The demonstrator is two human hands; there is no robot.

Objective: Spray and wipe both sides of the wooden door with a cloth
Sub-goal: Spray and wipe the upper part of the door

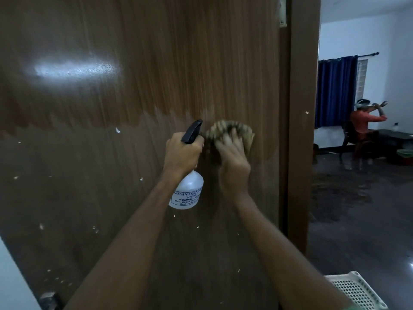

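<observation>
Door: the wooden door (138,90) fills most of the view, brown grain running top to bottom — a paler patch covers its upper part, the lower part is darker with small pale flecks.
Left hand: the left hand (183,153) grips the neck of a spray bottle (187,190), fingers curled round it just under the black trigger head; the clear body with printed lettering hangs below the fist, close to the door face.
Right hand: the right hand (232,162) presses a bunched tan cloth (228,130) flat against the door, fingers spread over it and blurred.
Cloth: on the door at mid height, just right of the bottle's nozzle.
Edge: the door frame (304,108) stands at the right.
Beyond: a blue curtain (335,90), a seated person in an orange top (364,124).
Corner: a white perforated basket (357,291) — lower right.
</observation>
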